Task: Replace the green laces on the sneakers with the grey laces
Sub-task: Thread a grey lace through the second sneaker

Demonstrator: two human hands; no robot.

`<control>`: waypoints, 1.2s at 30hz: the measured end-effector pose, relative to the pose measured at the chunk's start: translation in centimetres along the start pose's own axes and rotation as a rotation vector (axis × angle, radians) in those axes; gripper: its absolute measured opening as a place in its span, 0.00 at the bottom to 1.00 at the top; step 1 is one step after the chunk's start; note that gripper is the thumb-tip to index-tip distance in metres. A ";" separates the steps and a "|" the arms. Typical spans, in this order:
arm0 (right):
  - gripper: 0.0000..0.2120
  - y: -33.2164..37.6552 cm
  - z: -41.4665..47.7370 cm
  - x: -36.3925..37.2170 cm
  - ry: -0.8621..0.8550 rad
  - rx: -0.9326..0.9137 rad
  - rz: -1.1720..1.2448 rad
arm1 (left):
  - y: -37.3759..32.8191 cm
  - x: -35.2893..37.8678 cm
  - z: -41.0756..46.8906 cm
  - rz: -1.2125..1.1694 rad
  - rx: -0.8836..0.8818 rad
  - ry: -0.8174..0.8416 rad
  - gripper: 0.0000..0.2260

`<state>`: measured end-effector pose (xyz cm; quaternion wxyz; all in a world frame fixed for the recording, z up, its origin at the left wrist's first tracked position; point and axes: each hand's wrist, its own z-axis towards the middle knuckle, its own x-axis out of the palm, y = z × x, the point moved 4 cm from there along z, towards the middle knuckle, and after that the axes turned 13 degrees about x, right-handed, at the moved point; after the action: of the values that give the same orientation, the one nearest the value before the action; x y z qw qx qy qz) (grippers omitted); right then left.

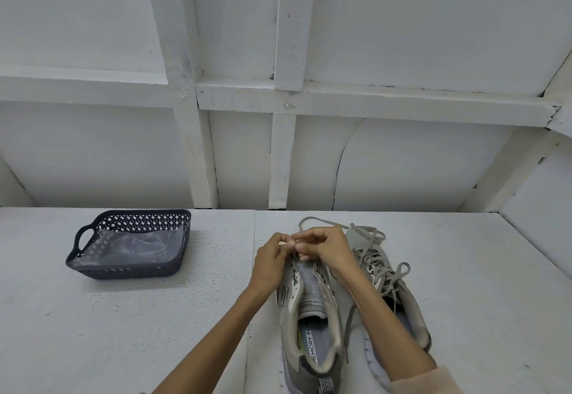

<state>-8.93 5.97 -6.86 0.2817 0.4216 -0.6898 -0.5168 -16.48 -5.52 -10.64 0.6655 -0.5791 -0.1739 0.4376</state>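
Grey flat lace (306, 218): your left hand (272, 257) and right hand (328, 245) pinch it in curled fingers (286, 243) at the grey mesh sneaker's (309, 325) toe eyelets, apparently to thread it.

place: bare indoor workspace | white panelled wall (402, 37) | white textured tabletop (123, 331)

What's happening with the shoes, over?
Left grip and right grip pinch grey lace at toe end of left sneaker. Right sneaker laced grey. Nothing blocking.
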 end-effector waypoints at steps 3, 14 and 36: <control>0.10 -0.3 -0.2 -0.3 0.001 0.004 0.084 | -0.3 -0.3 0.7 -0.046 -0.025 0.114 0.05; 0.06 -0.3 -0.4 -0.2 0.040 0.017 0.030 | -0.7 -0.4 0.4 -0.315 -0.096 0.124 0.05; 0.08 0.8 -1.0 0.6 -0.204 -0.137 -0.350 | -2.3 2.5 -1.2 -0.234 0.151 0.067 0.22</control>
<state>-8.63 5.05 -5.81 0.1445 0.4604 -0.5944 -0.6433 -13.36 -4.18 -9.49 0.7592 -0.5172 -0.1845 0.3494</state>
